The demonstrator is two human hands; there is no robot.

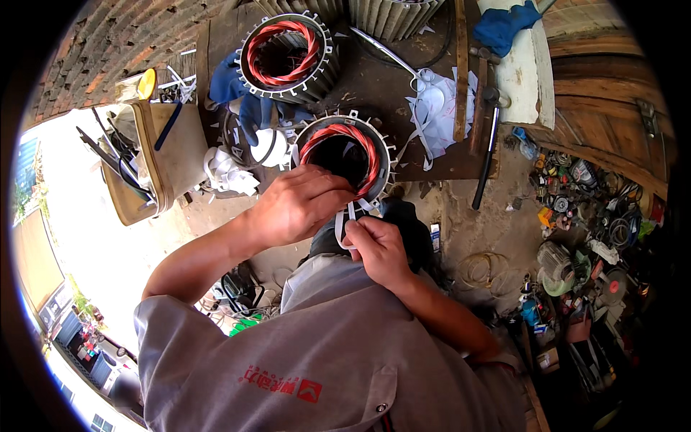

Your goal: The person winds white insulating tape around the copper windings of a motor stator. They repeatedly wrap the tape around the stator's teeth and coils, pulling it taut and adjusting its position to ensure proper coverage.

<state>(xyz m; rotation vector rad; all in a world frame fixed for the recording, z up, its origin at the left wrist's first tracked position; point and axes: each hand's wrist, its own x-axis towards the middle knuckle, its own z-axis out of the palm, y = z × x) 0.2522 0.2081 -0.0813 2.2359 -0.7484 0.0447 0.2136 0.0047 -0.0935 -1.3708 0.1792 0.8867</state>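
Note:
A motor stator [389,147] stands at the table's near edge, with a ring of red windings [369,147] inside its finned metal shell. My left hand [306,201] is closed, its fingertips pressed together at the near-left part of the windings; what they pinch is hidden. Just below the rim, my right hand [381,248] grips a narrow white tape [341,229] between thumb and fingers. The tape hangs in a loop between the stator's near side and that hand. Further back at the left stands a second stator [327,68] with similar red windings [253,54].
Long scissors [392,54] lie near white paper scraps [443,108] on the dark table [360,90]. Hammers and a black-handled rod [486,158] are at the right. A white tape roll [269,147] and blue gloves [255,115] lie left. A tool-filled beige bucket [173,155] stands beside the table.

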